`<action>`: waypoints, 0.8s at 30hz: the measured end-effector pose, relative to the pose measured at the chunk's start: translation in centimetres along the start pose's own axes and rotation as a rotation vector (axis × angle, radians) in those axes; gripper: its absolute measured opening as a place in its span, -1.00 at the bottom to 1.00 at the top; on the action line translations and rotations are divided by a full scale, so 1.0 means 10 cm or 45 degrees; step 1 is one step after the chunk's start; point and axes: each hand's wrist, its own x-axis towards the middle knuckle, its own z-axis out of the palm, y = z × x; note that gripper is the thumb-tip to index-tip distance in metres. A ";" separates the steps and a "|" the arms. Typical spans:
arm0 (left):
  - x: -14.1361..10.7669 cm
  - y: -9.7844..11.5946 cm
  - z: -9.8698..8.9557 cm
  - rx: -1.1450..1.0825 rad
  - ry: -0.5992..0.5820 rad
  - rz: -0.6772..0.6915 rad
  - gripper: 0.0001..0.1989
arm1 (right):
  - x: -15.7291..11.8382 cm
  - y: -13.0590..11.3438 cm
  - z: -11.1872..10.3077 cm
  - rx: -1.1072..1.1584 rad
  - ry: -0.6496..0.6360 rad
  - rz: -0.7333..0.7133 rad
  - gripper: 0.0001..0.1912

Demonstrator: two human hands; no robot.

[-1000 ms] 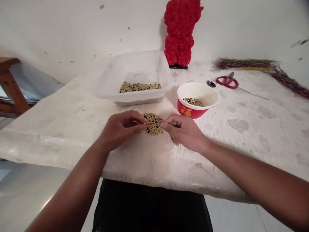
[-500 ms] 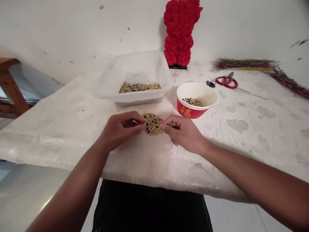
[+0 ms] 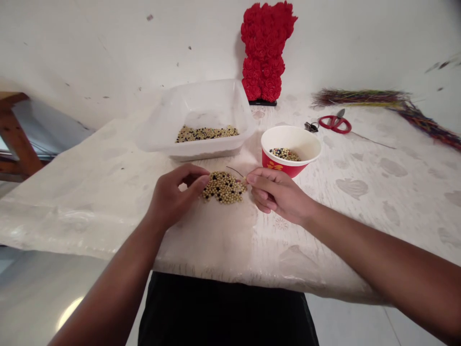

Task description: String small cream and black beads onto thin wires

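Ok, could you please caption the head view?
Left hand and right hand flank a patch of cream-and-black beads.

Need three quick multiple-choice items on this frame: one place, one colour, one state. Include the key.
1. What lies between the left hand and the right hand?
A scissors
B a patch of pale and dark beads
C a bowl

2. What colour is the rose-covered bear figure?
A blue
B white
C red

3. The clear plastic tub is:
A lidded
B open, with beads inside
C upside down

1 B: the beads lie on the table between the hands.
2 C: its roses are red all over.
3 B: no lid covers it, and beads show on its floor.
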 end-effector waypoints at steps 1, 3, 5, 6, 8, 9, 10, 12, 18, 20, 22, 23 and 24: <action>0.00 -0.01 0.01 0.091 -0.002 0.008 -0.87 | 0.00 -0.01 0.00 0.021 0.001 0.004 -0.78; 0.02 -0.03 0.02 0.194 0.026 0.002 -0.85 | -0.01 -0.02 0.00 0.049 0.010 0.014 -0.82; 0.03 -0.05 0.01 0.269 0.087 -0.037 -0.82 | -0.01 -0.02 0.00 0.054 0.011 0.020 -0.84; 0.03 -0.07 0.00 0.310 0.106 -0.055 -0.81 | -0.01 -0.02 0.00 0.050 0.009 0.021 -0.84; 0.04 -0.10 -0.01 0.391 0.084 -0.078 -0.80 | -0.01 -0.01 0.00 0.041 0.007 0.019 -0.84; 0.04 -0.12 -0.02 0.426 0.048 -0.080 -0.78 | -0.01 -0.01 0.01 0.037 0.006 0.020 -0.84; 0.04 -0.13 -0.02 0.458 0.004 -0.077 -0.77 | -0.01 -0.01 0.01 0.033 0.006 0.020 -0.84; 0.03 -0.14 -0.02 0.512 -0.085 -0.058 -0.74 | -0.01 -0.01 0.01 0.025 0.003 0.021 -0.82; 0.04 -0.17 0.01 0.528 -0.119 0.051 -0.79 | -0.01 0.00 0.01 -0.011 0.009 0.013 -0.78; 0.04 -0.17 0.02 0.515 -0.107 0.092 -0.79 | 0.00 0.00 0.00 -0.011 0.008 0.010 -0.77; 0.03 -0.16 0.02 0.513 -0.114 0.101 -0.77 | 0.00 0.00 0.00 -0.015 0.004 0.003 -0.77; 0.03 -0.16 0.02 0.517 -0.120 0.099 -0.76 | 0.00 0.00 0.00 -0.020 0.000 0.003 -0.77; 0.03 -0.15 0.02 0.518 -0.127 0.099 -0.75 | -0.01 0.00 0.00 -0.025 -0.002 0.006 -0.77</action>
